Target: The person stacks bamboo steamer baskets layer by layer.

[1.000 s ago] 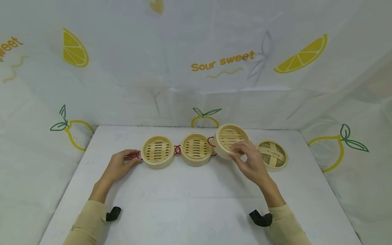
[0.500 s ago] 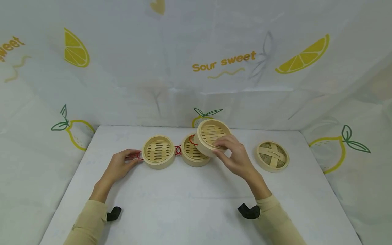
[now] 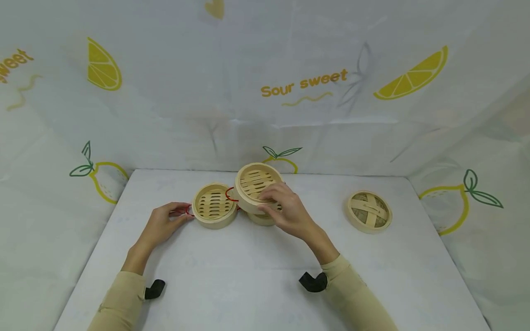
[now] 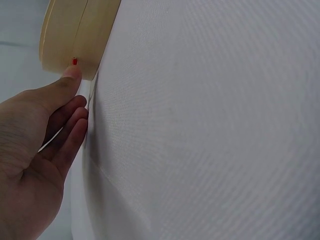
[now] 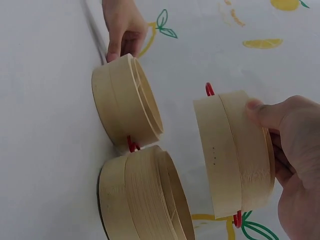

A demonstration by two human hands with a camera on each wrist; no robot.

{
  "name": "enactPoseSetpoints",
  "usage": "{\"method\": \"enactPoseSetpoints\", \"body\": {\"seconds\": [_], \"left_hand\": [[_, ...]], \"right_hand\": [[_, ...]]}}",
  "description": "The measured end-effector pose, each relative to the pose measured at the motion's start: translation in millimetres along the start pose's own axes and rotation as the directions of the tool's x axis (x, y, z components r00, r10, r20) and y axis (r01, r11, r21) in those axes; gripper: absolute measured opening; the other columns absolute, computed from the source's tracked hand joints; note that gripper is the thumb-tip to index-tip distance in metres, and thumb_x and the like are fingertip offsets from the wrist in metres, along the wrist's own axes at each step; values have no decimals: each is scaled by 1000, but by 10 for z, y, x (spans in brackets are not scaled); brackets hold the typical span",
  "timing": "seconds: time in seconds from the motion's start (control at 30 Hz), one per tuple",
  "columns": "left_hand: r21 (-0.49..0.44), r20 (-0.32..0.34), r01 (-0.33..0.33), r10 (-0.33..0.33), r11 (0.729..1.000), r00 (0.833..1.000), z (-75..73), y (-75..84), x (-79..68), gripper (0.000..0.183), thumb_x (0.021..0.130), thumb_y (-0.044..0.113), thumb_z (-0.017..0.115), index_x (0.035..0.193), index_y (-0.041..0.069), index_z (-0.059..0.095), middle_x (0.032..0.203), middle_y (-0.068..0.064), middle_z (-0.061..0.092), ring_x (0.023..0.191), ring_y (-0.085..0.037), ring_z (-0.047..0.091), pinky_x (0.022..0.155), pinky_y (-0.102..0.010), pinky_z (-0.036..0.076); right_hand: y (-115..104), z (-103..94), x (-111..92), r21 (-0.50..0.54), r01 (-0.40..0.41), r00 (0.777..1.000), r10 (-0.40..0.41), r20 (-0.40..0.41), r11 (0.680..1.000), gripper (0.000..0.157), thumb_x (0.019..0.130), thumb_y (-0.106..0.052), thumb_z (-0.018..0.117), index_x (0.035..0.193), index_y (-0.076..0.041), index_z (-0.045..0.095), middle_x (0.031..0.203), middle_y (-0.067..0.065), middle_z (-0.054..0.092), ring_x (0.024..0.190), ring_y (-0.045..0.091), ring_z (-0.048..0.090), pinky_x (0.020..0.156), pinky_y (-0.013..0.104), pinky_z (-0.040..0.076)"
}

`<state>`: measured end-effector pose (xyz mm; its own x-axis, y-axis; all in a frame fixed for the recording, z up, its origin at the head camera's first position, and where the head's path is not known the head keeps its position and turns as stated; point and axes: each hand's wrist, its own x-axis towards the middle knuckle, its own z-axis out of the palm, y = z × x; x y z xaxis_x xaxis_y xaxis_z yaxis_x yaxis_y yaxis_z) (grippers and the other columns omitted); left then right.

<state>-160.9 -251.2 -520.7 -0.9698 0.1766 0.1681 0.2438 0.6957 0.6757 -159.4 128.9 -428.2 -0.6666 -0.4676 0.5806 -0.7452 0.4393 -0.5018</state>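
Observation:
My right hand (image 3: 290, 211) grips a round bamboo steamer basket (image 3: 257, 181) by its right rim, thumb outside and fingers over the edge. This basket is raised and slightly tilted, with red loop handles on its sides. Beneath it, partly hidden, the middle steamer basket (image 5: 142, 197) rests on the table, and the right wrist view shows a gap between the two. At the left, my left hand (image 3: 165, 223) holds the left steamer basket (image 3: 214, 205) at its red handle (image 4: 75, 61), thumb against the side wall. Part of that grip is hidden.
A bamboo steamer lid (image 3: 368, 211) with crossed strips lies to the right on the white table (image 3: 232, 285). Behind the table's back edge hangs a pale sheet (image 3: 182, 105) printed with lemons. Black wrist pieces (image 3: 313, 282) stick out from both sleeves.
My right hand has carried its steamer basket leftward, from right of the middle basket to above it, covering much of it. My left hand and the left basket stay in place.

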Motion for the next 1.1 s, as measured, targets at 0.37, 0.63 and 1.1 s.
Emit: {"method": "enactPoseSetpoints", "body": {"seconds": [0.37,0.63,1.1], "left_hand": [[-14,-3,6,-6,1000,1000,-11,18,6,42,82,26,77,119,8,66,108,-10,72,95,-26,72,82,-36,61],[-13,4,4,-4,1000,1000,-19,6,-1,43,83,29,77,120,11,66,109,-7,72,95,-23,72,83,-34,61],[-25,-10,-20,20,999,1000,1,-28,4,41,82,27,77,118,10,67,107,-8,72,94,-24,72,81,-33,61]], "right_hand": [[-100,195,127,2,72,997,-72,14,997,19,84,-19,75,100,-9,69,102,0,68,107,15,59,99,28,48],[-160,378,194,7,109,993,-109,41,994,17,87,-20,73,99,-9,68,104,0,67,110,16,58,103,26,47],[-291,648,329,-39,180,983,-177,56,983,16,88,-21,71,99,-9,67,102,-1,68,107,15,60,103,21,47]]}}
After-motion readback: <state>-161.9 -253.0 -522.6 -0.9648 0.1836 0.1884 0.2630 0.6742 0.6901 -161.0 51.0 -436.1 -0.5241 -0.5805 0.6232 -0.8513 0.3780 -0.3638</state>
